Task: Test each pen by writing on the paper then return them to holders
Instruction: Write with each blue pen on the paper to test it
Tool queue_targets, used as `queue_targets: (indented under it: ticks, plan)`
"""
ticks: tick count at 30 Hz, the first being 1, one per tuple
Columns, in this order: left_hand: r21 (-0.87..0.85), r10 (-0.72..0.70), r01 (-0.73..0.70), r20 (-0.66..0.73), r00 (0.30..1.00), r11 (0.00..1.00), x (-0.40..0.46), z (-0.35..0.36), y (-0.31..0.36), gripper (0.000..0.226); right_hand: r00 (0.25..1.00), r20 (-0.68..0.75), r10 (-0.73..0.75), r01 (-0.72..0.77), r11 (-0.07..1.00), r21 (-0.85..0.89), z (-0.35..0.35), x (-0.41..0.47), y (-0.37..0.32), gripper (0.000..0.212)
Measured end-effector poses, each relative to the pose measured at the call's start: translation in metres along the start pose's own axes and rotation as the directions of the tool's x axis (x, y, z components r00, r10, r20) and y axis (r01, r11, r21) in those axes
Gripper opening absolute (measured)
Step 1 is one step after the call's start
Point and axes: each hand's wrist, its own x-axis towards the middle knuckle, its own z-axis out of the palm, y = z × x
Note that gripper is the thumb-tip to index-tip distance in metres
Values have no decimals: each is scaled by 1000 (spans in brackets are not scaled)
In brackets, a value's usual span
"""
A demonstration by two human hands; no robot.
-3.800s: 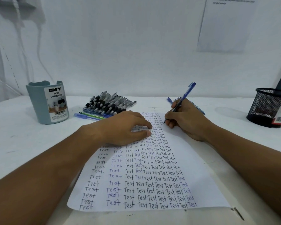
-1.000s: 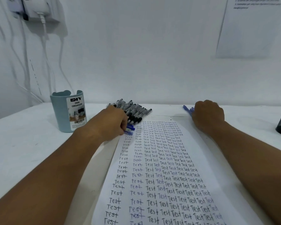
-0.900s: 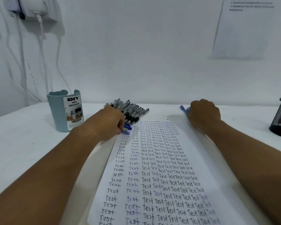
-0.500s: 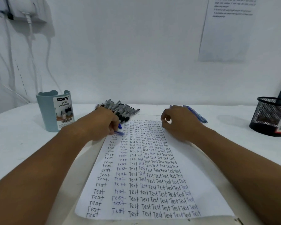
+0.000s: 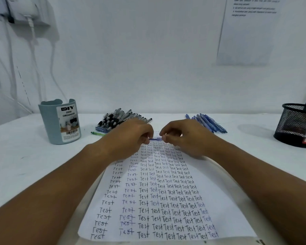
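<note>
Both hands (image 5: 131, 137) (image 5: 185, 137) pinching blue pen (image 5: 155, 138)

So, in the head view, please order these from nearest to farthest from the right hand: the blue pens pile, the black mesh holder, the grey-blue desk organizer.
From the right hand:
1. Blue pens pile, just behind it, slightly right.
2. Black mesh holder, far right.
3. Grey-blue desk organizer, far left, beyond the left hand.

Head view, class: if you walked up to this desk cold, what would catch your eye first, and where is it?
The paper at centre, packed with columns of "Test". Above its top edge the left hand and right hand hold one blue pen between them. Behind lie a heap of black pens and a row of blue pens.
</note>
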Motion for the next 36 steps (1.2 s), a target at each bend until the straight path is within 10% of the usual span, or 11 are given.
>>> queue_targets:
  ticks: [16, 36]
  plan:
    - [-100, -109, 110, 20, 994, 989, -7, 0, -11, 18, 964, -43, 261, -212, 860, 465, -24, -9, 6, 12]
    - [-252, -106, 65, -151, 983, 966, -1, 5, 13, 24, 878, 216, 428, -312, 169, 935, -25, -3, -8, 12]
